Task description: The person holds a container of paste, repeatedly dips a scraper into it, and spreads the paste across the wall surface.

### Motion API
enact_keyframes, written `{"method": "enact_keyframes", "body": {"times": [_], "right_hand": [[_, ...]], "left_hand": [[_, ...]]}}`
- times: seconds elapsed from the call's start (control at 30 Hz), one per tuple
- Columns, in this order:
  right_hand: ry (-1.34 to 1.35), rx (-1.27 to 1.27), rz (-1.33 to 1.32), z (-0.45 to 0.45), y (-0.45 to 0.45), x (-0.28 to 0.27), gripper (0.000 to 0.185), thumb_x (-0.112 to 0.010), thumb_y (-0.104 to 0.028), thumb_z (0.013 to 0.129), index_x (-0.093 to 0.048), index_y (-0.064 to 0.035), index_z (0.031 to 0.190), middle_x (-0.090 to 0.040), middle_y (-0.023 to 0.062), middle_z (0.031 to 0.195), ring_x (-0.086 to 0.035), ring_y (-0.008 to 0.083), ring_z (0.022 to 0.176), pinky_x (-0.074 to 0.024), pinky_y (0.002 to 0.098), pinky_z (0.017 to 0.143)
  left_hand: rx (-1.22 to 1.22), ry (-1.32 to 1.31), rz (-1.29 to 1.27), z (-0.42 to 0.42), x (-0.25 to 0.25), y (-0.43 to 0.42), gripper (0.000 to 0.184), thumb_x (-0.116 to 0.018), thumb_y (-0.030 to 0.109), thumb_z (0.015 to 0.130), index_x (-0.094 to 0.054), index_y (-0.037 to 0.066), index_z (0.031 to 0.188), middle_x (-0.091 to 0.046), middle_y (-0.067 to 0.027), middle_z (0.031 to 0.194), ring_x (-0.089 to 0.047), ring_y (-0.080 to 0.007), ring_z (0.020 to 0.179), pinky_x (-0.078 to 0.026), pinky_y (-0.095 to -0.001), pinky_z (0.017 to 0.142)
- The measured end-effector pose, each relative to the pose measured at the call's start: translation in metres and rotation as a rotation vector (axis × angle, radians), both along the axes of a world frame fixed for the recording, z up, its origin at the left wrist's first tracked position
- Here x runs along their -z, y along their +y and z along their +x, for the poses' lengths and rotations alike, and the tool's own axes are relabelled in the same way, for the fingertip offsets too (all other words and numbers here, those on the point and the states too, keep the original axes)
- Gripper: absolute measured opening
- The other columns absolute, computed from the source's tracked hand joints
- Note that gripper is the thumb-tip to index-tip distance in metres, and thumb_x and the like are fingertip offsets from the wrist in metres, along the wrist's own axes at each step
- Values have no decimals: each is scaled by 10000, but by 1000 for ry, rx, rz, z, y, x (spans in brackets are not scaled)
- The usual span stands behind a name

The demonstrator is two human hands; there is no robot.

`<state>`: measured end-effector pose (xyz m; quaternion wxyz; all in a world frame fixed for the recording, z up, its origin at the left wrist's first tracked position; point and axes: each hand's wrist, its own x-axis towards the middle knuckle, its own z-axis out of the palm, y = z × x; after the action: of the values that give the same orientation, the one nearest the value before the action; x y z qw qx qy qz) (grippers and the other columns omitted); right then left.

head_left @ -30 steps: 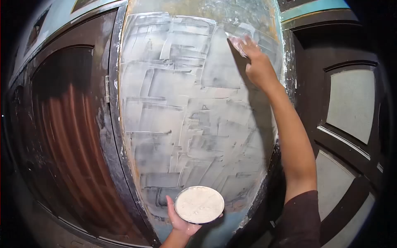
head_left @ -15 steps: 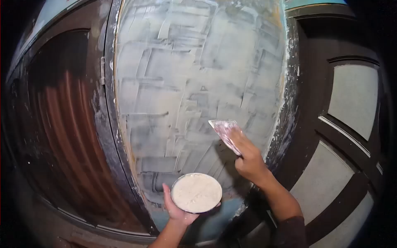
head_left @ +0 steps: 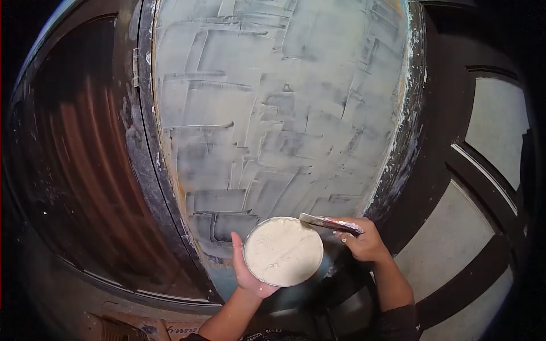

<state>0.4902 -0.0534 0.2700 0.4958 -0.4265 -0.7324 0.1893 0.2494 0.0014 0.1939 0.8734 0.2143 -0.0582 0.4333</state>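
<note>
A round container (head_left: pixel 283 252) full of pale paste rests in my left hand (head_left: pixel 250 275), whose thumb lies along its left side. My right hand (head_left: pixel 364 238) is closed round the handle of a flat scraper (head_left: pixel 330 223). The scraper's blade tip is at the container's upper right rim, over the paste. Behind them stands a wall (head_left: pixel 227 102) covered in overlapping grey and whitish strokes of paste, with ridges at the stroke edges.
A dark wooden door with a reddish-brown panel (head_left: pixel 96 165) is on the left, its hinge beside the splattered frame. Dark woodwork with pale panels (head_left: pixel 495 125) stands on the right. A box with printed lettering (head_left: pixel 182 328) lies at the lower left.
My right hand has come down from high on the wall to the container, bringing the scraper to its rim. The view has tilted downward, and the container appears slightly farther right.
</note>
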Motion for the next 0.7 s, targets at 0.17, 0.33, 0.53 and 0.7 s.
{"method": "enact_keyframes", "body": {"times": [0.17,0.33,0.53,0.7], "right_hand": [[-60,33,-13,-2,-1,2,357,-618,68,856,-675,27,1206,-747,103,1058,-644,109,830,-518,264,765],[-192,73,-28,1,8,23,423,-582,87,870,-650,-20,1273,-684,156,1259,-694,250,1103,-509,320,963],[-206,190,-21,15,6,29,519,-539,132,802,-644,-32,1283,-676,185,1260,-688,294,1120,-511,339,975],[-213,-178,94,-5,-29,38,384,-704,5,827,-693,-64,1204,-672,150,1275,-643,318,1194,-493,439,1042]], "left_hand": [[11,3,-8,2,4,3,1040,-251,857,880,-372,43,1514,-414,-206,1534,-452,-431,1365,-407,-604,1079],[34,-38,-17,1,9,8,1039,-252,854,883,-377,34,1511,-416,-210,1533,-448,-432,1368,-401,-604,1083],[21,-64,-29,-4,12,8,1056,-251,867,870,-372,39,1515,-412,-210,1535,-444,-431,1372,-390,-610,1093],[-43,10,-61,-3,12,9,1058,-232,852,886,-354,13,1518,-408,-216,1536,-451,-429,1365,-371,-569,1126]]}}
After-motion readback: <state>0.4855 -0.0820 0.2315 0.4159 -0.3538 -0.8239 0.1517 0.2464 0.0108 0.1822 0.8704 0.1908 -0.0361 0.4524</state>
